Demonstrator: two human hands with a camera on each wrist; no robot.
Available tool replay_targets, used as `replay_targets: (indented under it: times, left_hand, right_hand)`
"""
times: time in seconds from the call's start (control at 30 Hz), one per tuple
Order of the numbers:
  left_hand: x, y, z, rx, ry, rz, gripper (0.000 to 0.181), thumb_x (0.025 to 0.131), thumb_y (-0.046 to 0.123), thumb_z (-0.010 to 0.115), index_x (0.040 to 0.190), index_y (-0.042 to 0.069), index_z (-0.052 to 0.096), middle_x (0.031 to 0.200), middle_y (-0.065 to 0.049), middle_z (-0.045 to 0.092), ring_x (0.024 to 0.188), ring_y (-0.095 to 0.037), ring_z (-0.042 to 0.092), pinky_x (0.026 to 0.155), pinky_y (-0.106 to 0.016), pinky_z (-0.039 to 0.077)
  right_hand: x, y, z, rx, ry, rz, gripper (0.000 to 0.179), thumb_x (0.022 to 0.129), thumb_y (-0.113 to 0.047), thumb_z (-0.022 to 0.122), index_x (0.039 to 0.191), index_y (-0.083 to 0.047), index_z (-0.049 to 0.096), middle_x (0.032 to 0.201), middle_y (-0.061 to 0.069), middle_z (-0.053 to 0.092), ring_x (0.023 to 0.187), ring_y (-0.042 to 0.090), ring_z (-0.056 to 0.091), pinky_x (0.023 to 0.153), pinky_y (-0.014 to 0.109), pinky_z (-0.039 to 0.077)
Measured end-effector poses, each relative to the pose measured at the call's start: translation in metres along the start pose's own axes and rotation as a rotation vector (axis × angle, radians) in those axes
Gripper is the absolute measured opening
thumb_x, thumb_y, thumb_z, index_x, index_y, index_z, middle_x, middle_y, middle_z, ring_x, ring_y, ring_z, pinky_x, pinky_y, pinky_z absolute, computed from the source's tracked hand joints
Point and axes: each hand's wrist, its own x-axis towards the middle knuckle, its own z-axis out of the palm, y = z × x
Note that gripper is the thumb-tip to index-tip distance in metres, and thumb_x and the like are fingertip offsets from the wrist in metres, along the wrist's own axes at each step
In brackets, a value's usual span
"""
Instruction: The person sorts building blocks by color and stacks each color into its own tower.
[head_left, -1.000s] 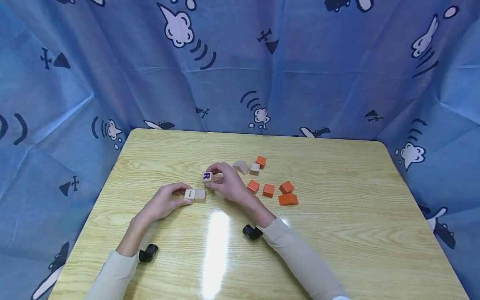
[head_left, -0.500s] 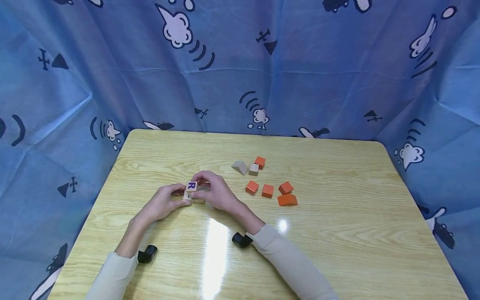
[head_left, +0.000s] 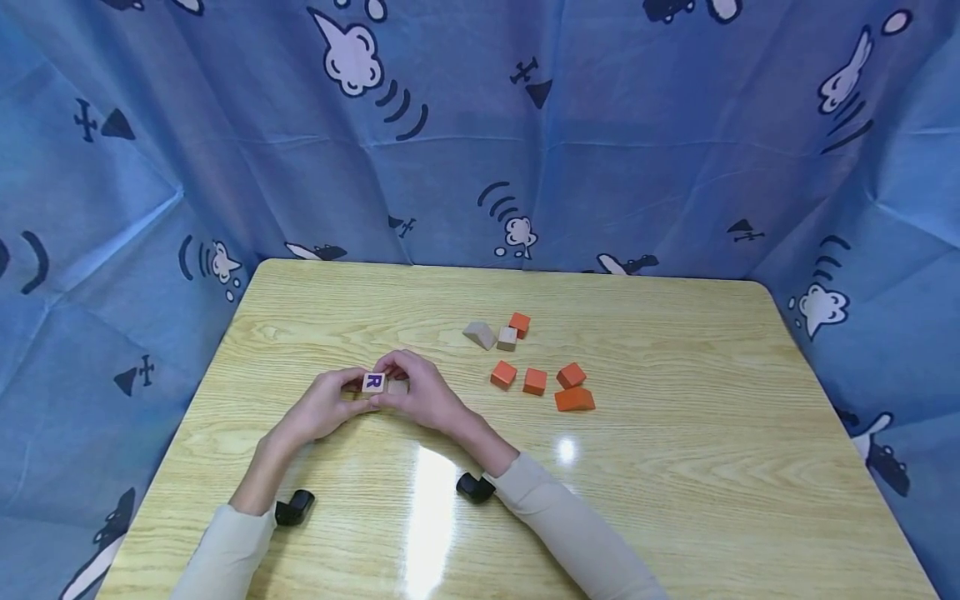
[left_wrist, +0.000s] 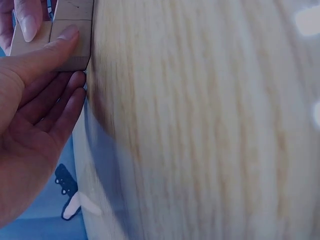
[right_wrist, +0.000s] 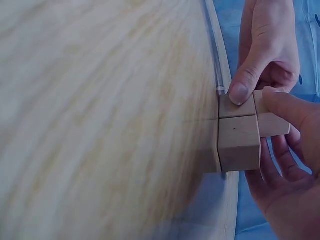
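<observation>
A wooden cube with a purple letter R [head_left: 373,382] sits on top of a plain wooden cube [right_wrist: 229,109]. My right hand [head_left: 423,393] pinches the R cube between thumb and fingers. With thumb and fingers, my left hand [head_left: 324,403] holds the lower cube, which is mostly covered in the head view. Against that lower cube stands another plain wooden cube [right_wrist: 239,144], beneath the right hand. The left thumb [left_wrist: 60,42] presses the lower cube's near side.
On the wooden table [head_left: 675,467], to the right, lie several orange cubes [head_left: 535,382], an orange wedge-like block [head_left: 575,400], a plain wooden cube [head_left: 507,338] and a pale wooden wedge [head_left: 480,334]. A blue patterned cloth [head_left: 450,167] hangs behind and at both sides.
My right hand has moved left and down with the R cube, bringing it from beside the two plain cubes onto the left one. My left hand has stayed in place.
</observation>
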Motion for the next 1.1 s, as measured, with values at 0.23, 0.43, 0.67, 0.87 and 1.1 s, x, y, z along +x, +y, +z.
replay_targets:
  times: [0.23, 0.43, 0.67, 0.87, 1.1]
  left_hand:
    - [-0.001, 0.001, -0.003, -0.001, -0.013, 0.01, 0.037, 0.094, 0.011, 0.076, 0.128, 0.001, 0.067, 0.116, -0.011, 0.073, 0.11, -0.027, 0.068, 0.094, -0.047, 0.055]
    - [-0.001, 0.003, -0.005, -0.008, -0.017, 0.033, 0.036, 0.095, 0.011, 0.076, 0.128, 0.003, 0.065, 0.114, -0.009, 0.072, 0.107, -0.026, 0.069, 0.092, -0.045, 0.056]
    - [0.0, 0.004, -0.003, -0.042, -0.005, 0.046, 0.031, 0.094, 0.007, 0.075, 0.124, 0.003, 0.067, 0.11, -0.007, 0.073, 0.102, -0.023, 0.07, 0.089, -0.042, 0.057]
    - [0.001, 0.002, -0.002, -0.067, 0.009, 0.04, 0.028, 0.091, 0.011, 0.079, 0.117, 0.007, 0.07, 0.102, -0.003, 0.073, 0.095, -0.018, 0.07, 0.084, -0.035, 0.057]
    - [0.001, 0.003, -0.001, -0.071, 0.024, 0.019, 0.031, 0.089, 0.013, 0.082, 0.116, 0.004, 0.069, 0.099, -0.003, 0.071, 0.091, -0.017, 0.068, 0.079, -0.033, 0.056]
  right_hand:
    - [0.0, 0.0, 0.001, -0.051, 0.005, -0.021, 0.039, 0.085, -0.014, 0.086, 0.118, -0.007, 0.065, 0.111, 0.004, 0.065, 0.103, 0.016, 0.062, 0.093, 0.025, 0.052]
    - [0.0, 0.0, 0.001, -0.067, 0.007, -0.022, 0.04, 0.086, -0.017, 0.086, 0.118, -0.008, 0.064, 0.112, 0.003, 0.065, 0.104, 0.014, 0.061, 0.094, 0.024, 0.051]
    - [-0.002, 0.0, -0.004, -0.07, -0.021, -0.028, 0.043, 0.087, -0.026, 0.085, 0.121, -0.01, 0.064, 0.116, 0.003, 0.065, 0.11, 0.016, 0.061, 0.098, 0.03, 0.051]
    - [-0.004, 0.001, -0.02, -0.073, -0.025, 0.001, 0.045, 0.096, -0.034, 0.075, 0.13, -0.007, 0.063, 0.125, 0.006, 0.064, 0.119, 0.02, 0.059, 0.103, 0.039, 0.05]
    - [-0.002, 0.008, -0.047, -0.121, 0.065, -0.005, 0.036, 0.101, -0.023, 0.07, 0.126, 0.002, 0.063, 0.122, 0.017, 0.066, 0.114, 0.025, 0.061, 0.1, 0.044, 0.052]
